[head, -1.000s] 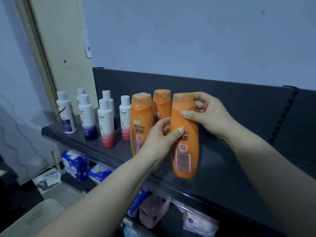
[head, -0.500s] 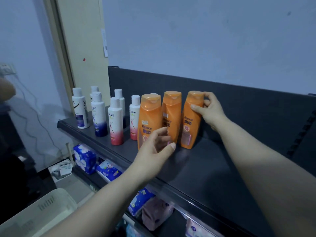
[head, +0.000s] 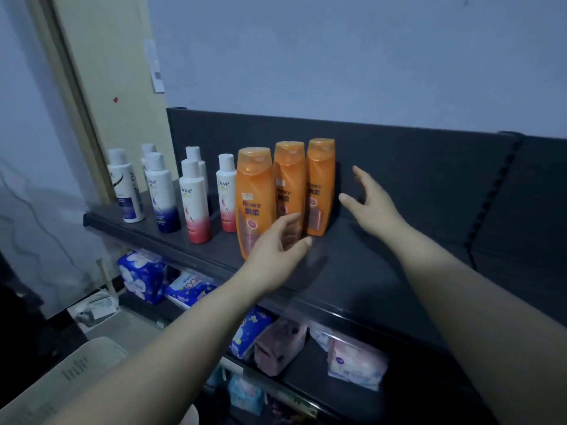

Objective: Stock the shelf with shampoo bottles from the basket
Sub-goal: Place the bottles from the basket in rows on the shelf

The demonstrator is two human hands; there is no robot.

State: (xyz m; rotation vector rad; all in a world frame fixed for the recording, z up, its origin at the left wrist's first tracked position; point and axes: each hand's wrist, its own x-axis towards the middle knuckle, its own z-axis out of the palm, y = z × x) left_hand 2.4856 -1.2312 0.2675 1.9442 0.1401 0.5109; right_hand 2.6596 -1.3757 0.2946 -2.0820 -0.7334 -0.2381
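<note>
**Both hands loose by the orange bottles**

Low at near left shows the edge of a pale, slotted basket (head: 61,372). The left hand (head: 276,250) reaches over the front of the smooth dark shelf (head: 368,271), fingers lightly curved, its grip open. It may brush the nearest bottle, though that is hard to tell. Farther right the right hand (head: 372,207) hovers with fingers spread, grip open. Just left of it, three glossy orange shampoo bottles (head: 320,185) stand upright in a row.
</note>
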